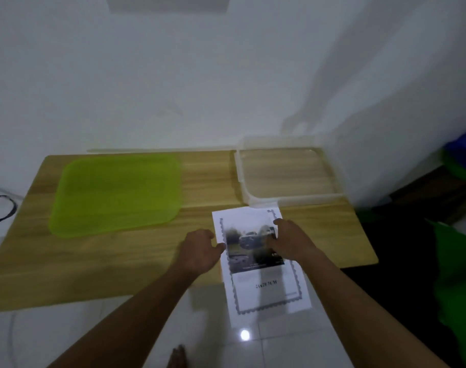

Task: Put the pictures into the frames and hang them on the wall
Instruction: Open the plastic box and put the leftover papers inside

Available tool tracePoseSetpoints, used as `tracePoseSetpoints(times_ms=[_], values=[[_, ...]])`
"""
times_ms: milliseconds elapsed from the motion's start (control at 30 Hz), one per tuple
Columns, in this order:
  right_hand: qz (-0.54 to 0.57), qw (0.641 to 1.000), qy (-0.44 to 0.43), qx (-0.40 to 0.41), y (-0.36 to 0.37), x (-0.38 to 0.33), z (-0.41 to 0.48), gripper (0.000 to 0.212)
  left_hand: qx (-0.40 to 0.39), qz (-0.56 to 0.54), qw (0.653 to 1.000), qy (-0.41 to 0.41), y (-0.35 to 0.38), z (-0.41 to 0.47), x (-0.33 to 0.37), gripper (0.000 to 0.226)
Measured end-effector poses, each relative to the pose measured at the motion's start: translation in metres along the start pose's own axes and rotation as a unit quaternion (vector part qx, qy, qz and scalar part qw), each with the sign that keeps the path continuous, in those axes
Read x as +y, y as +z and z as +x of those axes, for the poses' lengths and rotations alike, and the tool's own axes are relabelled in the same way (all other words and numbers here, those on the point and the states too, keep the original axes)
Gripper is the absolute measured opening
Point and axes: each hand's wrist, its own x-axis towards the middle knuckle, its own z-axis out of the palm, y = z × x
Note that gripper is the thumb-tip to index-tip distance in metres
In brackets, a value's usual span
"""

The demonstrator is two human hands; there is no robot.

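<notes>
A printed picture sheet [266, 288], white with a scalloped grey border and a dark photo in its upper half, is held over the near edge of a low wooden table [136, 251], its lower half hanging past that edge. My left hand [200, 248] pinches the sheet's left edge. My right hand [290, 240] lies on the photo and grips the right side. No picture frame is in view. The white wall [173, 75] rises straight behind the table.
A green plastic lid [115, 192] lies flat on the table's left half. A clear plastic container [287, 173] stands at the back right, touching the wall. Black cable [3, 205] lies at far left. Green and blue things [460, 166] sit at right. My foot [177, 357] is on the tiled floor.
</notes>
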Motion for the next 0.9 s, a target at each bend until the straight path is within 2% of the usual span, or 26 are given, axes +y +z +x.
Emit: tracePoseSetpoints(times_ms=[67,167,367,467,633,833,900], values=[[0.001,1.000,0.013,-0.013,0.009,0.025,-0.002,0.061,-0.006,0.020,1.000,-0.019,0.022,-0.005,0.006,0.031],[0.011,1.000,0.014,-0.026,0.028,0.049,-0.003,0.056,0.003,0.034,0.999,-0.041,0.052,-0.013,0.010,0.035],[0.012,0.997,0.001,0.072,0.057,0.052,-0.002,0.039,0.061,0.011,0.996,-0.072,0.074,-0.023,0.025,0.048],[0.028,0.995,0.011,0.100,0.063,0.051,-0.002,0.036,0.083,-0.012,0.994,-0.071,0.079,-0.023,0.031,0.043],[0.077,0.990,0.011,0.121,0.060,0.052,0.001,0.049,0.116,-0.035,0.990,-0.077,0.082,-0.026,0.037,0.046],[0.163,0.979,0.032,0.118,0.058,0.049,0.004,0.062,0.118,-0.064,0.986,-0.097,0.080,-0.027,0.037,0.073],[0.182,0.976,0.035,0.117,0.057,0.047,0.004,0.064,0.113,-0.062,0.987,-0.098,0.079,-0.026,0.036,0.070]])
